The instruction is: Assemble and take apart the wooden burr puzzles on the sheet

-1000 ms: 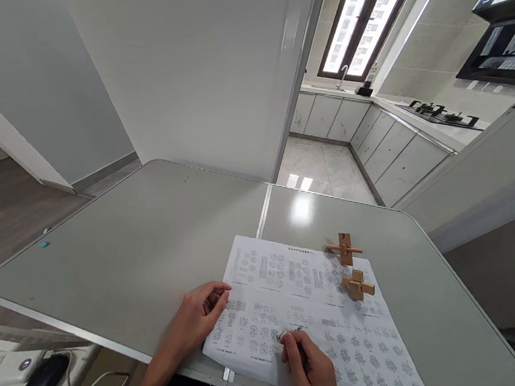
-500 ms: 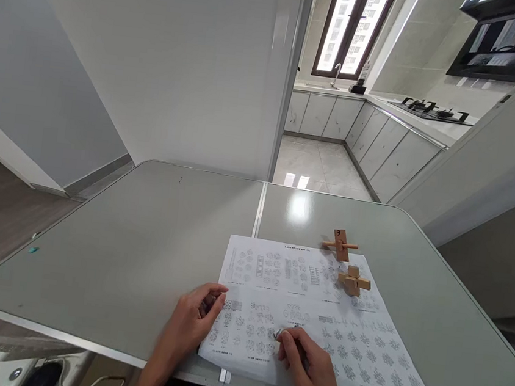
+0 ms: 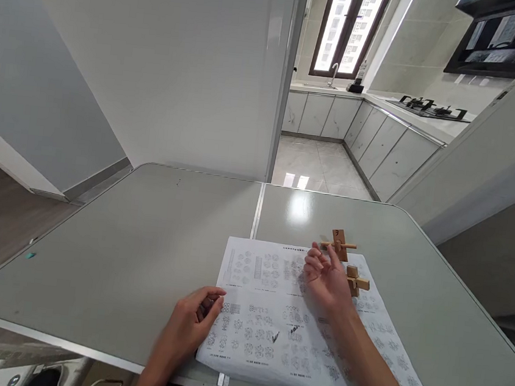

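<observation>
A printed paper sheet (image 3: 269,301) covered in rows of small diagrams lies on the table. My left hand (image 3: 193,318) rests by the sheet's left edge, fingers loosely curled, thumb and forefinger a little apart with nothing visible between them. Over the sheet's upper right, my right hand (image 3: 326,279) is palm partly up with fingers spread. Its fingertips are just in front of a flat wooden piece (image 3: 338,235) crossed by a wooden rod; whether they touch is unclear. Beside that hand stands a cross-shaped wooden block (image 3: 358,282), partly covered by it. Two small dark marks (image 3: 275,337) show on the sheet.
The grey-green table (image 3: 108,251) has a metal seam (image 3: 258,211) down its middle. A small teal bit (image 3: 30,255) lies near its left edge. White walls and a kitchen with a stove (image 3: 434,108) stand beyond.
My right hand has moved from the lower middle of the sheet up and away to the wooden pieces, its fingers opening from a pinch. The left hand has barely moved.
</observation>
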Motion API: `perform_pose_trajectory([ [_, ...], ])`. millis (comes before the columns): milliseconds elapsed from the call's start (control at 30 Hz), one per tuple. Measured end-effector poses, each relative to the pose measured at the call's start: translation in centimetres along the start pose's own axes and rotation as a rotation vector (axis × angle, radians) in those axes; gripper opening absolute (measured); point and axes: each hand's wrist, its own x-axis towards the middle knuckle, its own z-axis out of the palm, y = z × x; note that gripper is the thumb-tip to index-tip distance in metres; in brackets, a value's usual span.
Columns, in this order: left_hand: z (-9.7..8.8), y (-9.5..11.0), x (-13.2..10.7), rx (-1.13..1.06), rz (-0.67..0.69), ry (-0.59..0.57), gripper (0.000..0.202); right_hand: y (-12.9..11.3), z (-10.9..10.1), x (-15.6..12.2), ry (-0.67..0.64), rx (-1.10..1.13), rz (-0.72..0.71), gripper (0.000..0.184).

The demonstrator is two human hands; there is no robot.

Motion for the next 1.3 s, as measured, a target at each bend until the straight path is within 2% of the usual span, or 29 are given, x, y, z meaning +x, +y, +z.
perform_pose_trajectory([
  [167, 0.1, -0.2, 0.0, 0.011, -0.013, 0.001, 0.037, -0.9, -0.6, 2.5, -0.027, 0.119, -0.074, 0.028],
  [467, 0.0, 0.1, -0.1, -0.015, -0.018, -0.012, 0.038, -2.5, -2.2, 3.5, -0.051, 0.083, -0.17, 0.032],
  [733, 0.1, -0.3, 0.0, -0.002, -0.021, 0.008, 0.038, -3.1, -2.7, 4.2, -0.035, -0.05, -0.232, 0.016],
  [933, 0.1, -0.1, -0.1, 0.006, -0.011, 0.019, 0.038, -1.8, -2.2, 3.9, -0.035, -0.271, -0.269, 0.024],
  [1133, -0.2, 0.2, -0.5, 0.003, 0.006, 0.061, 0.036, 1.0, -0.5, 2.3, -0.112, -0.829, -0.355, 0.037],
  [1300, -0.1, 2.4, 1.0, -0.024, 0.099, 0.176, 0.032, 3.0, -0.3, 1.1, -0.209, -1.084, -0.394, 0.036],
])
